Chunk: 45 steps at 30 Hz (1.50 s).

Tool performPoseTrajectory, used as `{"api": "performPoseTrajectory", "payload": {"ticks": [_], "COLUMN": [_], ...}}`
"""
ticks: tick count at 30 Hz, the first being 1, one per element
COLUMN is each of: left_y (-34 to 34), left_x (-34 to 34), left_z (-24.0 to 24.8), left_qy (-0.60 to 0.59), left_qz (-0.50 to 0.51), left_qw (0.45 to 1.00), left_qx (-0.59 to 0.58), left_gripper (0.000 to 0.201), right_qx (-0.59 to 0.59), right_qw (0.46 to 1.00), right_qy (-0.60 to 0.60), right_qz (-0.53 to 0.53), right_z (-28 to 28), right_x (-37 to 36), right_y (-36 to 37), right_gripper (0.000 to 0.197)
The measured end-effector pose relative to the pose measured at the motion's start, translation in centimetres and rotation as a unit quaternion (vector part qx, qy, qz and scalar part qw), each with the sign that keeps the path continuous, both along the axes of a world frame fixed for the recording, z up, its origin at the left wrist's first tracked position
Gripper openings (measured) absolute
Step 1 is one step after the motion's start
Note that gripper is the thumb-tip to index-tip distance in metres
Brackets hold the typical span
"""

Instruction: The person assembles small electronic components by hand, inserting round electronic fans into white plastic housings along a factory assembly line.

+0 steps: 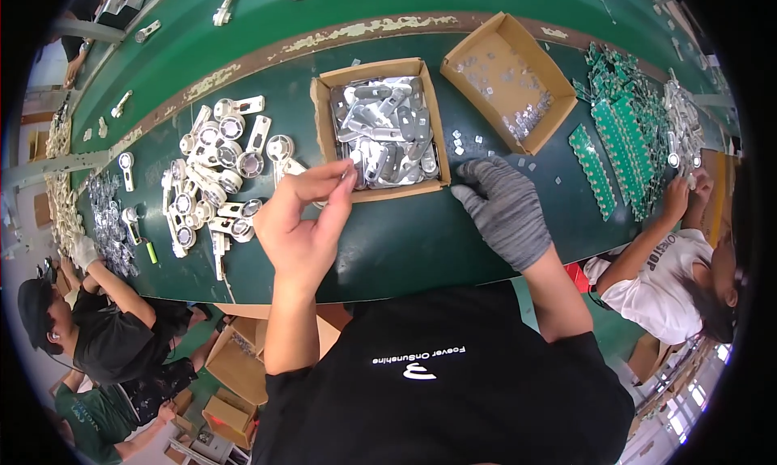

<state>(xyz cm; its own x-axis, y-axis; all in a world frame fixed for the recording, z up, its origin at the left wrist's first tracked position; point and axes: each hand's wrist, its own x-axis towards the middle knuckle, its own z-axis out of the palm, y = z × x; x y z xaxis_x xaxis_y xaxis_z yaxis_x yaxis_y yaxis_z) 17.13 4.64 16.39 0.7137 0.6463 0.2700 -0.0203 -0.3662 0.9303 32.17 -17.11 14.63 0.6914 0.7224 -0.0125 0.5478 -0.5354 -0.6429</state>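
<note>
My left hand is bare and raised over the near left corner of a cardboard box. Its thumb and forefinger are pinched together; anything between them is too small to make out. Inside the box lie many grey and silvery elongated casings. My right hand, in a grey knit glove, rests low over the green table just right of that box. Its fingers are bent with a gap to the thumb, and I see nothing in it. Small square metal pieces lie on the table just beyond its fingertips.
White handheld parts with round heads are heaped to the left. A tilted cardboard box with small pieces stands at the back right, beside green circuit boards. Co-workers sit left and right. A green belt runs behind.
</note>
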Motion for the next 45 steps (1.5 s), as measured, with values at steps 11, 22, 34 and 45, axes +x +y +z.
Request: {"api": "performPoseTrajectory", "payload": {"ticks": [11, 22, 34, 45], "left_y": [-1.1, -0.7, -1.1, -0.8], "left_x": [0.5, 1.3, 2.1, 3.4], "left_z": [0.7, 1.7, 2.8, 5.5], "left_qy": [0.002, 0.089, 0.143, 0.150], "left_qz": [-0.024, -0.140, -0.190, -0.153], "left_qw": [0.992, 0.981, 0.962, 0.971], "left_qx": [-0.125, -0.105, -0.137, 0.106], "left_gripper": [0.013, 0.028, 0.045, 0.060], "right_qx": [-0.093, 0.146, 0.048, 0.136], "right_qw": [0.984, 0.967, 0.967, 0.942], "right_qy": [-0.148, -0.118, 0.030, 0.275], "right_qz": [0.038, 0.171, 0.249, 0.138], "right_z": [-1.9, 6.9, 6.4, 5.6], "right_x": [0.0, 0.6, 2.3, 3.1], "right_y": [1.3, 4.7, 6.0, 7.5], "right_gripper": [0.020, 0.014, 0.019, 0.028]}}
